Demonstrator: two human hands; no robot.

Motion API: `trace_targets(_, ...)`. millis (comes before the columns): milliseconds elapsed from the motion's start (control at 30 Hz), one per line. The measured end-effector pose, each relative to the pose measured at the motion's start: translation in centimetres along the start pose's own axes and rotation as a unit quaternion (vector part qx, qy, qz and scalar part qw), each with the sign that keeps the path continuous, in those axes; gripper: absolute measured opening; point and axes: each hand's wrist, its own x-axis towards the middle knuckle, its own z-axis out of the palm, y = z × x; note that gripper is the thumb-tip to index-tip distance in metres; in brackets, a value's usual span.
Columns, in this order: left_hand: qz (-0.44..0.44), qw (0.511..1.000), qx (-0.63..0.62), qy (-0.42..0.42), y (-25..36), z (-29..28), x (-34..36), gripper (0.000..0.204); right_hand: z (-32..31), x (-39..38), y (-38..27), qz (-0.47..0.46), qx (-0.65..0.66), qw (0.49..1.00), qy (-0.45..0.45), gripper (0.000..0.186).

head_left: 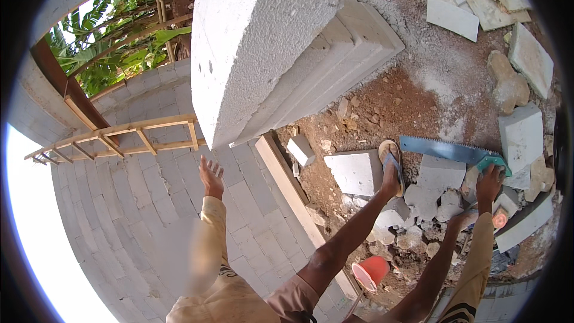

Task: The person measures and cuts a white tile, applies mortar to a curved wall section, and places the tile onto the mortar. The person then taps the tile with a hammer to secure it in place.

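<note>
Gripping a toothed blue handsaw (441, 150), right fingers (491, 171) curl closed; left fingers (206, 166) spread loosely near a rough, angular block (263, 36).

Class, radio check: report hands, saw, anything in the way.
Right hand gripping saw. Left hand open, empty. Saw apart from large white block. Rubble littering ground.

A long blue-bladed handsaw with a green handle (442, 150) is being gripped by the person's right hand (490, 182) near a pale grey rubble block (441, 172). The left hand (211, 177) is being held out, fingers loosely spread, near a large, rough-faced white block (263, 36). A tan-soled sandal with blue straps (388, 148) is being worn beside a squarish white block (353, 172).
</note>
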Motion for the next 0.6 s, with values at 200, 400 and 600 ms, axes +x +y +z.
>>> trace_targets(200,-0.026,0.980,-0.023,-0.194,4.7,1.8,5.0,0.080,3.5,-0.9,1.5,0.068,-0.006,0.998,0.011,0.069)
trace_targets(400,0.011,0.973,0.018,-0.229,5.1,4.7,4.4,0.065,-0.1,-5.8,1.9,-0.033,0.107,0.993,0.047,0.064)
trace_targets(600,-0.001,0.979,0.001,-0.202,4.7,4.7,4.2,0.063,-10.0,-13.6,2.1,-0.126,0.223,0.966,-0.040,0.053)
